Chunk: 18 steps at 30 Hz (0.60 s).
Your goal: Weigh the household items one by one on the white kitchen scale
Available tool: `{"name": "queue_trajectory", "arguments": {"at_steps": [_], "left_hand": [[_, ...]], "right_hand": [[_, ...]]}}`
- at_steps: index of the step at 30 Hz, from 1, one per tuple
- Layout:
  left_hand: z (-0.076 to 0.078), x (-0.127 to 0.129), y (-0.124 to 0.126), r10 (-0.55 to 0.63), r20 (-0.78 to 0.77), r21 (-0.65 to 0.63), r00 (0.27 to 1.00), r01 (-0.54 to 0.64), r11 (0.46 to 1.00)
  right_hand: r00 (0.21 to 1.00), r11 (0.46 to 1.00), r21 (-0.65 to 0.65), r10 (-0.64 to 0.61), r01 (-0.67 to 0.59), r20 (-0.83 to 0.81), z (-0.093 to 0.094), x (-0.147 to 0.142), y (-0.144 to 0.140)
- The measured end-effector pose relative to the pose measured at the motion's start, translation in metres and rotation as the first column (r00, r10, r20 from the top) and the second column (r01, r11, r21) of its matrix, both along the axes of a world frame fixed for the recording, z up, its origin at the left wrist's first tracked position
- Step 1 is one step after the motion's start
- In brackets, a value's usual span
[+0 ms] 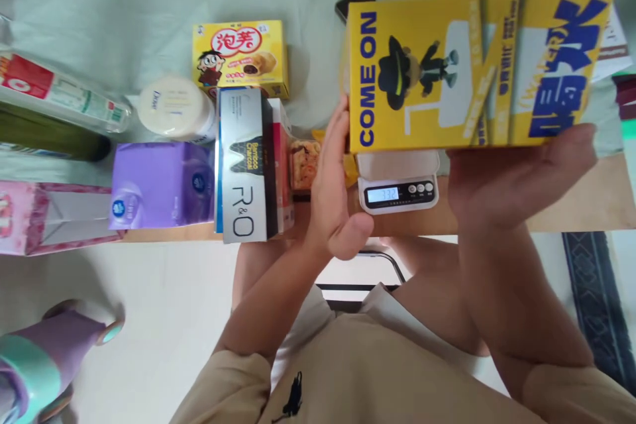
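A big yellow box (477, 69) printed "COME ON" rests on a small white kitchen scale (399, 185) whose display is lit. My left hand (335, 189) lies flat against the box's left end, fingers straight. My right hand (517, 175) cups the box's near long edge from below, fingers spread along it. Most of the scale's platform is hidden under the box.
Left of the scale stand a grey "R&O" box (243, 162), a purple tissue pack (159, 185), a pink box (50, 218), a white Dove jar (171, 106), a yellow snack box (241, 56) and bottles (54, 99). A snack packet (304, 162) sits beside my left hand. A dark phone (354, 0) lies behind.
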<state>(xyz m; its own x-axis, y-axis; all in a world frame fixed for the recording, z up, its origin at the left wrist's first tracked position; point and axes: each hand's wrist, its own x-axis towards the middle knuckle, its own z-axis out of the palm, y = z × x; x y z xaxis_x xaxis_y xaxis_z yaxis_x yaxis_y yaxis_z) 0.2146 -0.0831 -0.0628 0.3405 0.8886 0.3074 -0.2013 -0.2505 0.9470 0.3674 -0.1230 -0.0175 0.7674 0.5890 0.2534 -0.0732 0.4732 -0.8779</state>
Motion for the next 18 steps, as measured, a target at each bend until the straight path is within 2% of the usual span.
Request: {"name": "queue_trajectory", "arguments": {"at_steps": [3,5,7,10,14,18], "left_hand": [[0.008,-0.004,0.000,-0.122,0.098,0.253,0.988,0.094,0.963],[0.012,-0.007,0.000,-0.137,0.075,0.273,0.988,0.112,0.956],[0.012,-0.011,-0.001,-0.105,0.047,0.253,0.993,0.090,0.963],[0.009,-0.015,-0.002,-0.017,0.037,0.167,0.999,0.011,0.986],[0.004,-0.013,-0.004,0.052,0.059,-0.042,0.997,-0.049,0.998],[0.006,-0.010,-0.010,0.011,0.126,-0.194,0.992,0.014,0.981]], "right_hand": [[0.997,0.989,-0.144,-0.036,0.026,-0.064,0.018,-0.010,0.003],[0.990,0.975,-0.222,-0.040,0.009,-0.132,0.023,-0.011,0.008],[0.980,0.968,-0.243,0.010,-0.060,-0.201,0.025,-0.009,0.016],[0.969,0.969,-0.211,0.077,-0.128,-0.235,0.027,-0.006,0.034],[0.979,0.972,-0.157,0.155,-0.175,-0.132,0.034,-0.005,0.072],[0.978,0.951,-0.232,0.190,-0.205,-0.087,0.039,-0.015,0.126]]}}
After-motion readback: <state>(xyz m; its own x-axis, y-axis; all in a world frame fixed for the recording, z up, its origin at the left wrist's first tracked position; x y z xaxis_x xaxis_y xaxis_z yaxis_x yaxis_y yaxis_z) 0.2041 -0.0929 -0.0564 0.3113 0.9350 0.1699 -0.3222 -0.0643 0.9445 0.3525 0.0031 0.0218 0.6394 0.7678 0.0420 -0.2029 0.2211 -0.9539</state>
